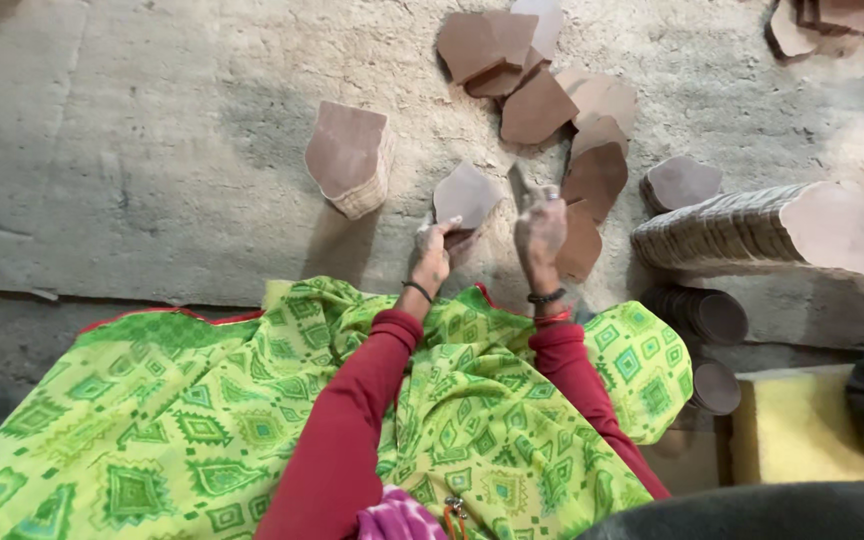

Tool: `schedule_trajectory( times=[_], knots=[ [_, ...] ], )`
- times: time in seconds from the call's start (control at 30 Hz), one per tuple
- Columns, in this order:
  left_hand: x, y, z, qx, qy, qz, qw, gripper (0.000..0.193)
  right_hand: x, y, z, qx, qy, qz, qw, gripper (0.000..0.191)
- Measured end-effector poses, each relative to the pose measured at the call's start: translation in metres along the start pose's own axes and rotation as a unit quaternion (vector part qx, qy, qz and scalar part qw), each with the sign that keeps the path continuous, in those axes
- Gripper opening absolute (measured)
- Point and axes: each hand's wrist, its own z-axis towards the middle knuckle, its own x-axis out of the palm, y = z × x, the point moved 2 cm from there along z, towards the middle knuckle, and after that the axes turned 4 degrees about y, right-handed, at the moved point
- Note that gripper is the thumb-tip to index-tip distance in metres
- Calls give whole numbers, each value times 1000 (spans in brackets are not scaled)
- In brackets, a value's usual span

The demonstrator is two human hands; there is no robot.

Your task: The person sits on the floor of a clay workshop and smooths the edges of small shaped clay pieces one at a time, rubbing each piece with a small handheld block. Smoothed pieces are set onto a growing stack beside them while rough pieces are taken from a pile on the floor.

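My left hand (434,248) grips a thin brown clay-coloured sheet (466,194) by its lower edge, holding it up above the concrete floor. My right hand (540,230) is closed around a small dark tool (520,186) that sticks up right beside the sheet. Both arms wear red sleeves and dark wrist bands, over a green patterned cloth (212,420) on my lap. A neat stack of the same shaped sheets (350,158) stands just left of my hands.
Loose brown sheets (542,95) lie scattered beyond my hands. A long toppled stack (752,230) lies at right, with round dark discs (702,315) below it. A yellow pad (797,425) sits at lower right, more sheets (832,25) at top right.
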Motion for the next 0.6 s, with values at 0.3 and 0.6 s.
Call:
schedule_trajectory(
  times=[0.3, 0.6],
  knots=[
    [-16, 13, -28, 122, 0, 391, 912, 50, 21, 52, -67, -249, 76, -95, 961, 52],
    [-18, 17, -17, 81, -29, 416, 905, 47, 40, 50, 13, -217, 114, -138, 960, 42]
  ],
)
